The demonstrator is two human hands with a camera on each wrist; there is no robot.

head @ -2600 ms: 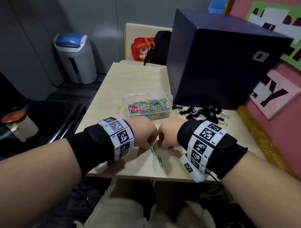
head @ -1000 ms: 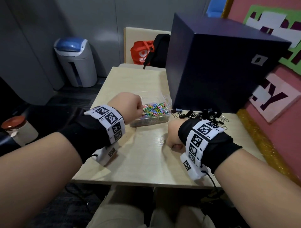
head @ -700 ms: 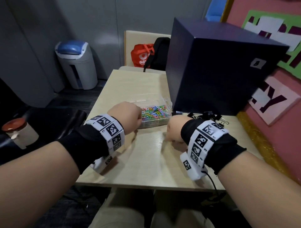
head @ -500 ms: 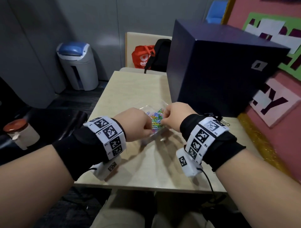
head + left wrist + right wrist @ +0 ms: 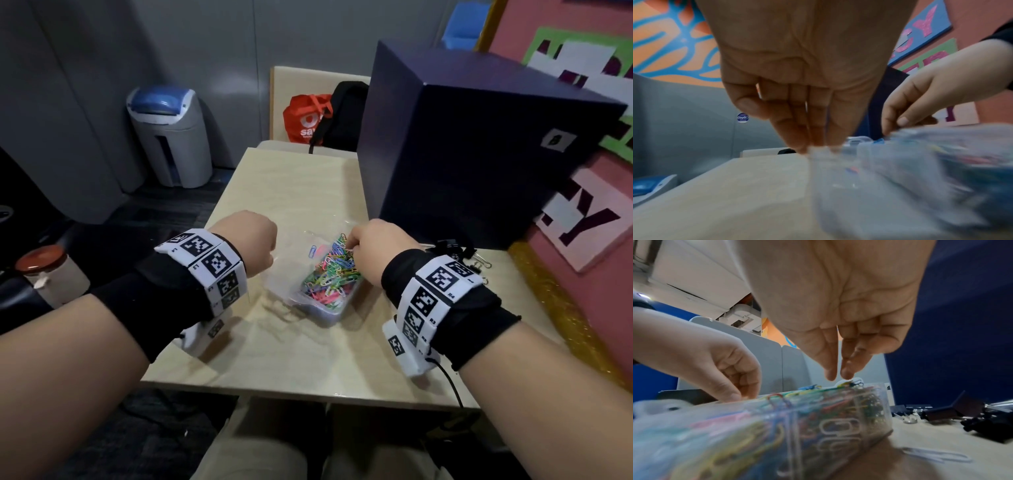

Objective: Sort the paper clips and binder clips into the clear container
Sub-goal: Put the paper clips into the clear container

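The clear container point(image 5: 310, 310), full of coloured paper clips point(image 5: 330, 275), lies skewed on the table between my hands. My left hand point(image 5: 255, 240) pinches its near-left corner with curled fingers point(image 5: 799, 129); the plastic there is blurred. My right hand point(image 5: 368, 248) is at the far-right rim, thumb and forefinger tips point(image 5: 830, 374) close together on the edge just above the clips point(image 5: 851, 383). Black binder clips point(image 5: 457, 248) lie in a heap behind my right wrist, also in the right wrist view point(image 5: 982, 420). One pale paper clip point(image 5: 937, 456) lies loose on the table.
A big dark blue box point(image 5: 479, 147) stands on the table's back right, close to the binder clips. The beige table point(image 5: 291, 192) runs away from me. A pink wall board point(image 5: 589, 240) is on the right, a grey bin point(image 5: 171, 137) on the floor at left.
Both hands left the table's front edge and took hold of the container. It has been drawn toward me and turned askew. The green clips at the front are gone.
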